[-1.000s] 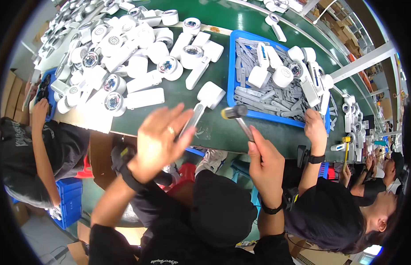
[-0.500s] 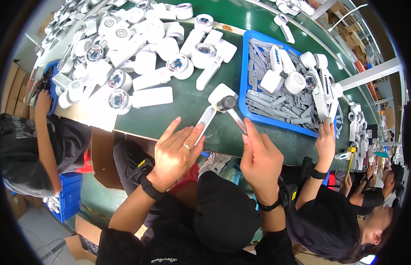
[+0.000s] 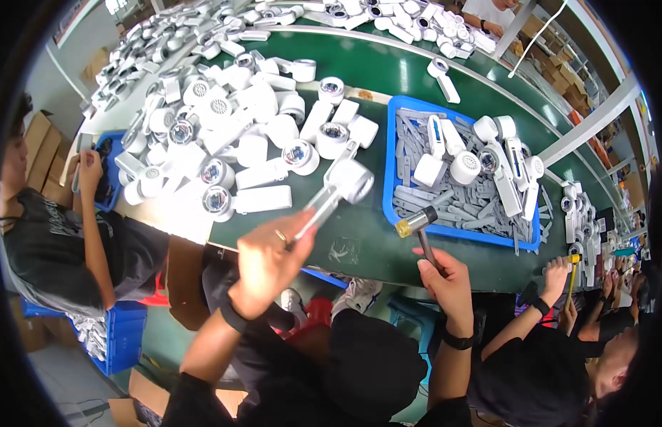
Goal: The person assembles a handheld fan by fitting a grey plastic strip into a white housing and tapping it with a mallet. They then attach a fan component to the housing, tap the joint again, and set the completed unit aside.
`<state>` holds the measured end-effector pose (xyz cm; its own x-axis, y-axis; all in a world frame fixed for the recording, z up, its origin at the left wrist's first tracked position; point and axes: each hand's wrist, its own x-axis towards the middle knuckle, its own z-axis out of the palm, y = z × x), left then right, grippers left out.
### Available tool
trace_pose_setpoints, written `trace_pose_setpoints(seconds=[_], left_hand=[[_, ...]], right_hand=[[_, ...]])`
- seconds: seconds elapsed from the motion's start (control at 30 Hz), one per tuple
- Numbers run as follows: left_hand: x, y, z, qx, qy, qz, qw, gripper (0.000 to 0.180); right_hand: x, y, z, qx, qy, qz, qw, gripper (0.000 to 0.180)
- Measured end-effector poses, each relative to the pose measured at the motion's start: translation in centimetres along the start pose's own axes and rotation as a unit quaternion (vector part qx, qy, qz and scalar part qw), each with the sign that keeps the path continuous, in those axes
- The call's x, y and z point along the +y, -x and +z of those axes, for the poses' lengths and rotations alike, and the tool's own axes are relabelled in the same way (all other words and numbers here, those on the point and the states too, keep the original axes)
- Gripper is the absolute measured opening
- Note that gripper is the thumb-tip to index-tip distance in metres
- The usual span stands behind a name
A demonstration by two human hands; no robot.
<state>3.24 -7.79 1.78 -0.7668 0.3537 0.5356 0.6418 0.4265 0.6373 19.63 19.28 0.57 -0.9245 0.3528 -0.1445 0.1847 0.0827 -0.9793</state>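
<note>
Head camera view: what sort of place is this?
Likely a factory assembly workshop: white handled devices heaped on a green bench, a blue tray of grey parts, and a hammer in the right hand.

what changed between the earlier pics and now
The left hand has moved the white device away from the person, toward the pile of white devices. The right hand has drawn the hammer rightward, off that device, still gripping it. A co-worker's hand has left the blue tray. The tray stayed put.
</note>
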Motion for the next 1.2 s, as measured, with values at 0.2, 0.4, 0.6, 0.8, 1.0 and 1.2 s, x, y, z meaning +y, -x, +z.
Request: trace_pose_setpoints(seconds=[0.2, 0.4, 0.6, 0.8, 1.0, 1.2], left_hand=[[-2.0, -14.4, -3.3, 0.048, -0.228, 0.060, 0.971, 0.031], [-16.7, -29.4, -7.4, 0.070, -0.309, -0.013, 0.948, 0.035], [-24.3, -31.9, -10.8, 0.080, -0.426, -0.109, 0.895, 0.038], [-29.1, -31.5, -12.1, 0.062, -0.434, -0.153, 0.886, 0.038], [-28.7, -31.1, -12.9, -0.046, -0.459, -0.188, 0.867, 0.050], [-10.2, -20.4, -7.1, -0.068, -0.317, 0.095, 0.941, 0.031]], right_hand=[[1.7, -1.6, -1.0, -0.021, -0.001, 0.077, 0.997, 0.025], [1.8, -2.1, -0.6, -0.006, -0.024, 0.064, 0.998, 0.025], [2.6, -2.2, -1.1, 0.008, 0.008, 0.045, 0.999, 0.026], [2.8, -2.0, -1.4, -0.001, 0.000, 0.047, 0.999, 0.025], [2.6, -1.5, -1.8, 0.005, 0.015, 0.026, 1.000, 0.025], [2.6, -2.5, -1.6, -0.041, 0.079, -0.035, 0.995, 0.027]])
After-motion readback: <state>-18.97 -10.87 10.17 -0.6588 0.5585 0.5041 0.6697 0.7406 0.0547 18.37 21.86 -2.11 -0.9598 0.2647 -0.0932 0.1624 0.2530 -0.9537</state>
